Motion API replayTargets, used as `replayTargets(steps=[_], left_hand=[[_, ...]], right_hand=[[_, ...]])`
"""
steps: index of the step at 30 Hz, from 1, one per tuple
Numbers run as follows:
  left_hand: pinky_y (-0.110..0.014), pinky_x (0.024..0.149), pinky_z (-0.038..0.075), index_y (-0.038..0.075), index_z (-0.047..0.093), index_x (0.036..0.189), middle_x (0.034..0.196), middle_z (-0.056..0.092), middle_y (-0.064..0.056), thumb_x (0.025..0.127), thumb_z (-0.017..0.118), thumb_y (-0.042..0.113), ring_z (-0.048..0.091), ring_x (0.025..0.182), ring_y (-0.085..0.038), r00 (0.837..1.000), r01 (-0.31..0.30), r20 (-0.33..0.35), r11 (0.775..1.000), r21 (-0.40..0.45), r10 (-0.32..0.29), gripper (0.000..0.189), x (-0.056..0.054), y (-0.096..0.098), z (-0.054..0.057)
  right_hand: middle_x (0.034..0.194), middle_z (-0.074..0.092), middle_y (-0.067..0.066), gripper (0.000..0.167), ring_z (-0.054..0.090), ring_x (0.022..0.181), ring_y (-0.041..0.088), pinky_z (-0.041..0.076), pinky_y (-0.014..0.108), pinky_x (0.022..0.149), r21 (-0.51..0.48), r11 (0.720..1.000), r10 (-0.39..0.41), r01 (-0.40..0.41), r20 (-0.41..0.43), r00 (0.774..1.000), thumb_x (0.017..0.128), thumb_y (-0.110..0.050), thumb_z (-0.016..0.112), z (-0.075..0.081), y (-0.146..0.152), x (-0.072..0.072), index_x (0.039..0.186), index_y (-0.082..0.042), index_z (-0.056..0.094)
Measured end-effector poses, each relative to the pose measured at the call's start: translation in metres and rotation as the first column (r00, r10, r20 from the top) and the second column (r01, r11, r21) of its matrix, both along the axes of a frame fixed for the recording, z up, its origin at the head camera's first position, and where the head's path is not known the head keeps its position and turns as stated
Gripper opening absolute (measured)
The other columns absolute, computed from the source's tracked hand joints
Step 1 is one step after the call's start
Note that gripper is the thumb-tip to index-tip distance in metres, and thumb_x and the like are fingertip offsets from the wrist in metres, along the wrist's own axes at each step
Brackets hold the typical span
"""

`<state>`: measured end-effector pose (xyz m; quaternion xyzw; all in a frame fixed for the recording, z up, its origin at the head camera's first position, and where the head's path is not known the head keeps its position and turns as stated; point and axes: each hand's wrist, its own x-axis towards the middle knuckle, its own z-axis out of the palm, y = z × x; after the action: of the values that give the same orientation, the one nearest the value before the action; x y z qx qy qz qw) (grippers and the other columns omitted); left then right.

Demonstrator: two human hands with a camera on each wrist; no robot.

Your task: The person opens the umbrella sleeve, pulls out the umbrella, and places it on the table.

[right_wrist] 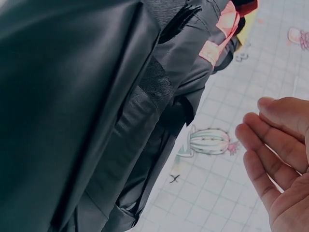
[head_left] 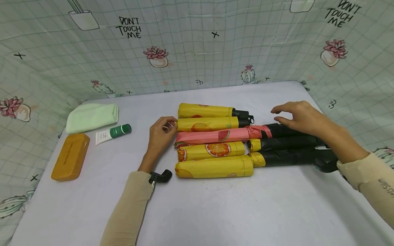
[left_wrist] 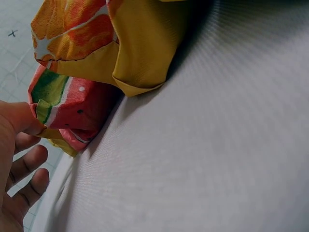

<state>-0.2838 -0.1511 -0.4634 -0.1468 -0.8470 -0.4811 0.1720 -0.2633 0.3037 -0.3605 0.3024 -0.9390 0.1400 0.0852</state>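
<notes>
Several folded umbrellas in fruit-print covers lie side by side, pointing left to right. At the back are two yellow umbrellas (head_left: pixel 204 111) with black handles. In front of them come a pink watermelon-print umbrella (head_left: pixel 212 136), an orange-slice one (head_left: pixel 218 149) and a plain-looking yellow one (head_left: pixel 215 167); black fabric lengths (head_left: pixel 289 157) extend rightward. My left hand (head_left: pixel 161 133) touches the left end of the second yellow umbrella, its other fingers loosely bent beside the watermelon end (left_wrist: pixel 72 99). Above the black part of the row hovers my right hand (head_left: pixel 303 118), fingers apart from the fabric (right_wrist: pixel 111 121) and holding nothing.
To the left lie a folded pale-green cloth (head_left: pixel 92 118), a white tube with a green cap (head_left: pixel 113 133) and an orange-brown soap-like block (head_left: pixel 70 157). A patterned grid sheet (head_left: pixel 191 41) rises behind the white table (head_left: pixel 231 212) and at its sides.
</notes>
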Motion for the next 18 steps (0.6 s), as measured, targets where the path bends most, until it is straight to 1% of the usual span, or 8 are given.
replayTargets(steps=[10,18], left_hand=[[-0.030,0.069,0.049,0.008,0.071,0.108,0.097,0.066,-0.006,0.091,0.070,0.005,0.062,0.084,-0.019,1.000,-0.007,-0.003,1.000,-0.015,0.007,0.018,-0.001,-0.002,0.000],[-0.029,0.070,0.049,0.008,0.071,0.108,0.096,0.065,-0.006,0.091,0.069,0.005,0.062,0.084,-0.018,1.000,-0.008,0.004,1.000,-0.023,0.008,0.017,-0.001,-0.002,-0.002]], right_hand=[[0.108,0.072,0.017,0.029,0.069,0.098,0.036,0.054,0.054,0.083,0.024,0.999,-0.029,0.027,0.053,0.998,0.085,-0.003,0.077,0.002,-0.005,-0.003,0.114,-0.001,0.071],[0.109,0.072,0.017,0.030,0.069,0.101,0.036,0.054,0.054,0.085,0.040,0.999,-0.031,0.027,0.089,0.996,0.086,-0.003,0.077,0.000,-0.013,-0.004,0.115,0.000,0.071]])
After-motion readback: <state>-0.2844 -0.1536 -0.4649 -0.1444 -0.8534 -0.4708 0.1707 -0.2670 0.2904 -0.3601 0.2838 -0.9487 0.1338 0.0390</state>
